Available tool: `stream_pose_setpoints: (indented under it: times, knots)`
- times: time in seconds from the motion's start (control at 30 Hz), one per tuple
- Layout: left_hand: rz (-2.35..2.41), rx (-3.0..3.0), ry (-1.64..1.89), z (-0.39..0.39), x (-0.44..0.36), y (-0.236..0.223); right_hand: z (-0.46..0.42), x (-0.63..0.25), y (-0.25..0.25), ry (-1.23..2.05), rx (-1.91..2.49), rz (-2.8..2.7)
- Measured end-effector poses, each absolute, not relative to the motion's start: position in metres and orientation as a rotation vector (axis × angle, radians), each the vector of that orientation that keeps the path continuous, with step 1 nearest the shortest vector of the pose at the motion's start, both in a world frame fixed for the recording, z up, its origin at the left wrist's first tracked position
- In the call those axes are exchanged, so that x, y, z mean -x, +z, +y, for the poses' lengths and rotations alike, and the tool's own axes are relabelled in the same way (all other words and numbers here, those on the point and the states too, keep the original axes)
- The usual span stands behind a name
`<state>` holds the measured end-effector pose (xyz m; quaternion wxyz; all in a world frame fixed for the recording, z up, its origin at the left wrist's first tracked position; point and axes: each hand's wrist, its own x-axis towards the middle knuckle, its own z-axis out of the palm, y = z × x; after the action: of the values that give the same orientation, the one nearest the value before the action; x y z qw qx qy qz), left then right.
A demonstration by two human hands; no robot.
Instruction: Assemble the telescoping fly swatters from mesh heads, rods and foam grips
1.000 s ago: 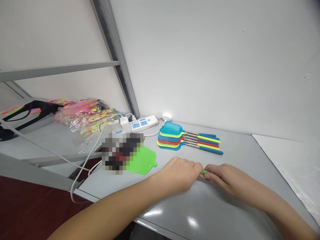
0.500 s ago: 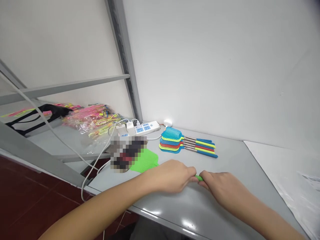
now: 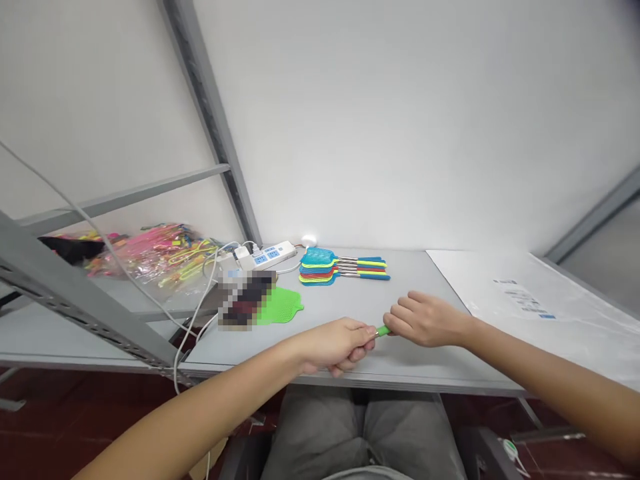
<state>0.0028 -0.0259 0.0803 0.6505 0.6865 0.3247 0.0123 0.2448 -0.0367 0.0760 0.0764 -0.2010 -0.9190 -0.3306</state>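
Note:
Both my hands meet over the front of the grey table. My right hand [image 3: 425, 320] is closed round a green fly swatter handle [image 3: 383, 331], whose end shows between the hands. My left hand [image 3: 345, 343] pinches a short metal part at that end; its fingers hide the rest. To the left, a green mesh fly swatter head [image 3: 283, 307] lies flat, its neck pointing right. No rod shows between this head and my hands. Farther back is a stack of fly swatters [image 3: 345, 267] in blue, yellow and red, handles to the right.
A blurred-out dark item [image 3: 247, 300] adjoins the green head. Behind it are a white power strip [image 3: 275, 257] and cables. Bagged colourful goods [image 3: 155, 250] lie on the left shelf. A white sheet [image 3: 520, 293] covers the table's right side. A grey post [image 3: 210, 113] rises at back left.
The view has swung right and down, now showing my lap. My right hand has turned palm-down round the handle, and a bit of metal now shows by my left fingers.

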Motion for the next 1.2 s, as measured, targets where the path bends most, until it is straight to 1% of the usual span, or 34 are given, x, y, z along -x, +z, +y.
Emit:
stream_pose_setpoints:
  times: [0.07, 0.13, 0.2, 0.27, 0.4, 0.47, 0.53, 0.7, 0.73, 0.87, 0.93, 1.0, 1.13, 1.2]
  knots:
    - [0.627, -1.135, -0.107, -0.023, -0.001, 0.077, -0.044, -0.243, 0.078, -0.981, 0.593, -2.773]
    - [0.553, -0.881, -0.174, -0.021, 0.001, 0.069, -0.045, -0.244, 0.074, -0.926, 0.594, -2.818]
    - [0.530, -0.810, -0.196, -0.018, 0.005, 0.059, -0.041, -0.257, 0.070, -0.775, 0.685, -2.842]
    - [0.545, -0.838, -0.203, -0.014, 0.015, 0.050, -0.033, -0.286, 0.071, -0.581, 0.897, -2.762]
    - [0.665, -1.071, -0.118, 0.003, 0.043, 0.043, -0.019, -0.359, 0.084, -0.627, 1.312, -2.419]
    - [0.757, -1.282, -0.010, 0.018, 0.045, 0.045, -0.015, -0.370, 0.082, -0.616, 1.452, -2.287]
    - [0.827, -1.441, 0.099, 0.036, 0.035, 0.049, -0.010, -0.351, 0.070, -0.532, 1.475, -2.317]
    - [0.979, -1.844, 0.417, 0.073, -0.009, 0.048, 0.004, -0.250, 0.023, -0.275, 1.318, -2.579]
    - [1.009, -1.933, 0.475, 0.076, -0.014, 0.046, 0.008, -0.236, 0.017, -0.160, 1.306, -2.584]
    - [1.113, -2.230, 0.598, 0.080, -0.019, 0.028, 0.021, -0.216, 0.003, 0.268, 1.216, -2.431]
    - [1.130, -2.332, 0.595, 0.080, -0.016, 0.018, 0.026, -0.219, -0.003, 0.381, 1.174, -2.352]
    - [1.127, -2.396, 0.570, 0.081, -0.014, 0.010, 0.028, -0.223, -0.009, 0.376, 1.159, -2.301]
    - [1.080, -2.562, 0.503, 0.084, -0.014, 0.002, 0.026, -0.226, -0.015, 0.125, 1.194, -2.163]
    - [1.027, -2.615, 0.483, 0.084, -0.015, 0.001, 0.026, -0.225, -0.015, 0.077, 1.244, -2.167]
